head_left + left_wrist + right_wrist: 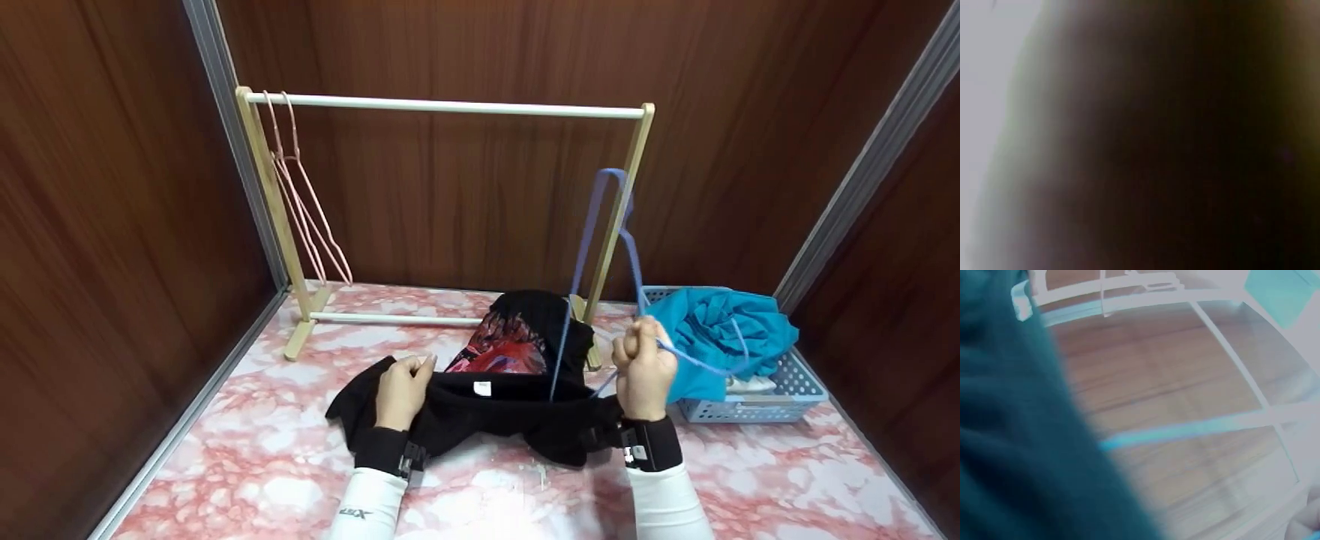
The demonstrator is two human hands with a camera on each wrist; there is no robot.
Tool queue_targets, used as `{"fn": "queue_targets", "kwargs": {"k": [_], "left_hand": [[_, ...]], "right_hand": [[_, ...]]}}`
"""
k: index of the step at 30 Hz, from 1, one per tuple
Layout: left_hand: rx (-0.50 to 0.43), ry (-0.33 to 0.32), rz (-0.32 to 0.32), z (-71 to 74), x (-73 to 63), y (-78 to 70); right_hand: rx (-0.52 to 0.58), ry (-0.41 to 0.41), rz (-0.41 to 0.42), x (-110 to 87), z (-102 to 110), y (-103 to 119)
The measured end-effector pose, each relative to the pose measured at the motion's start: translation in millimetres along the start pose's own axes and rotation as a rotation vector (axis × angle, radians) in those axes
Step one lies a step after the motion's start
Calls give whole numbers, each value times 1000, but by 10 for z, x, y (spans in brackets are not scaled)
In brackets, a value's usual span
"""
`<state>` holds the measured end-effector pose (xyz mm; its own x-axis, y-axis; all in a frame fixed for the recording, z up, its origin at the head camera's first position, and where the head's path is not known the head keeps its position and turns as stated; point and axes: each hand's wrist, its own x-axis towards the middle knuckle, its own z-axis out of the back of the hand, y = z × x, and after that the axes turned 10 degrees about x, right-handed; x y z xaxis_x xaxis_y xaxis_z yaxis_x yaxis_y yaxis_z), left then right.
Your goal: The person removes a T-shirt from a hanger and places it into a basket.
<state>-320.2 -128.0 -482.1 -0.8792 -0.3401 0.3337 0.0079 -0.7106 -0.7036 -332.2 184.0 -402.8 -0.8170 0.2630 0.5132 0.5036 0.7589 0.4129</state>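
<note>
A black T-shirt [480,424] with a red print is bunched on the table, its opening facing up and a white label showing inside. At the left end of the opening, my left hand [401,391] pinches the fabric edge. My right hand [646,375] grips a blue clothes hanger [589,225], raised on end with its hook part upward. One end of the hanger dips into the shirt's opening; that part is hidden by the cloth. The left wrist view is too dark and blurred to read. Curled fingers [1302,526] show at the right wrist view's corner.
A wooden rack with a white rail [450,106] stands behind the shirt. Pink hangers [304,202] hang at its left end. To the right, a light blue basket [795,394] holds turquoise cloth [720,330] and a blue hanger-like strip. Wooden panels [450,202] enclose the table.
</note>
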Motion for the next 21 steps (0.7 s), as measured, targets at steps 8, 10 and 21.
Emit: {"fn": "queue_targets", "kwargs": {"k": [8,10,21], "left_hand": [[38,53,-20,-14,-20,-7],[38,64,-25,-12,-27,-21],[74,98,-55,81,-108,-250]], "right_hand": [[282,-93,-10,26,-10,129],[343,-82,2,17,-34,156],[384,42,86,-251,-305,-78]]}}
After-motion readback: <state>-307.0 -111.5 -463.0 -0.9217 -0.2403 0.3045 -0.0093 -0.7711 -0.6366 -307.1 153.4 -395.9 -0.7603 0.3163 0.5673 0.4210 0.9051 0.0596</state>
